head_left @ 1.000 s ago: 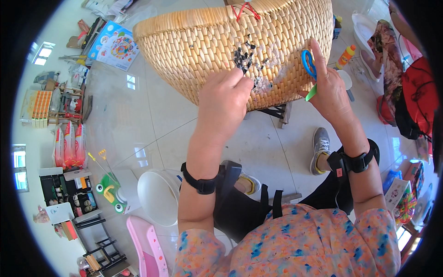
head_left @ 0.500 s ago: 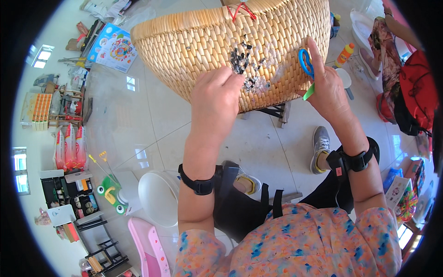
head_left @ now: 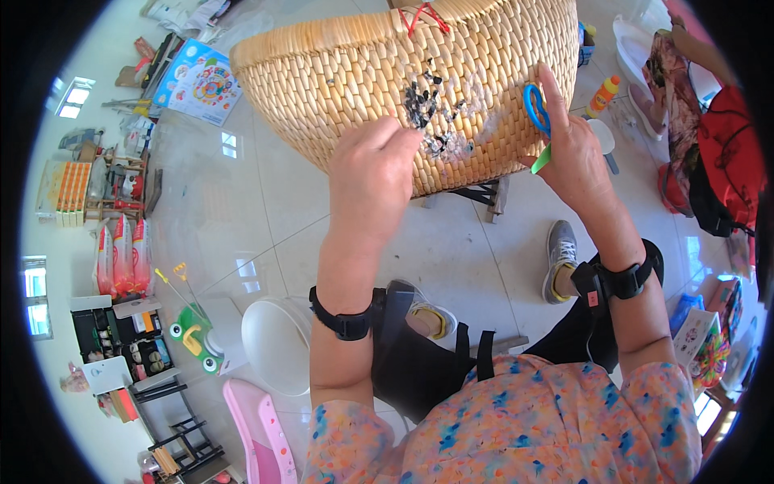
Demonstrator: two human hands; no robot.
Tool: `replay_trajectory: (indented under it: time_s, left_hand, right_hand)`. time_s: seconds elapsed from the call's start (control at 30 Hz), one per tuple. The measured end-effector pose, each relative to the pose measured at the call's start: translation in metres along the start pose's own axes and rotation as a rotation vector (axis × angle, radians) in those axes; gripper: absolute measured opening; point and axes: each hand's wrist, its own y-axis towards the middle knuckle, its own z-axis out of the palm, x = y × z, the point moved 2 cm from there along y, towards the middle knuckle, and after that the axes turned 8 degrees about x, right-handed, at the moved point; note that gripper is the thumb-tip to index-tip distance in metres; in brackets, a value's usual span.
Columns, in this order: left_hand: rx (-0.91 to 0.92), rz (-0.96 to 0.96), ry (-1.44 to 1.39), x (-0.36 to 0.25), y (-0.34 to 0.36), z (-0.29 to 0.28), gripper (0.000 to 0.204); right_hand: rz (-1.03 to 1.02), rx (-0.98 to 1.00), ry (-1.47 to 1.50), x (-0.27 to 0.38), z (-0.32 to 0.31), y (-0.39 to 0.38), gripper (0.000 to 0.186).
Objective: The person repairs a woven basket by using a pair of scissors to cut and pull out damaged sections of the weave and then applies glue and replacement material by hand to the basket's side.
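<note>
A large woven straw basket (head_left: 322, 97) stands before me, its curved side facing me and red cord crossed at its rim. Stuck on the weave is a patch of black and whitish scraps (head_left: 421, 105). Beside its lower left edge is my left hand (head_left: 372, 173), closed with thumb and forefinger pinched; whatever lies between them is hidden. My right hand (head_left: 571, 157) rests against the basket's right side, index finger stretched upward. It holds scissors with a blue handle loop (head_left: 535, 110) and a green part (head_left: 541, 159); the blades do not show.
A white bucket (head_left: 274, 343) stands left of my knees, near a pink plastic piece (head_left: 246, 419) and a green frog-faced toy (head_left: 193, 343). Boxes and red bags (head_left: 121, 258) line the left wall. At right are an orange bottle (head_left: 602, 95) and another person's arm (head_left: 703, 52).
My left hand has drawn slightly left, away from the patch of scraps, still pinched. The right hand with the scissors and the basket have barely moved.
</note>
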Motion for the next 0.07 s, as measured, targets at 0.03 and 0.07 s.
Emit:
replay_trajectory:
  time_s: [0.03, 0.07]
  left_hand:
    - [0.084, 0.029, -0.014, 0.0001, -0.0021, 0.0020, 0.007]
    - [0.165, 0.059, -0.025, 0.0003, -0.0042, 0.0037, 0.006]
  right_hand:
    - [0.004, 0.014, 0.018, 0.0000, 0.0009, -0.0005, 0.120]
    - [0.004, 0.026, 0.035, -0.0001, 0.0008, -0.0001, 0.117]
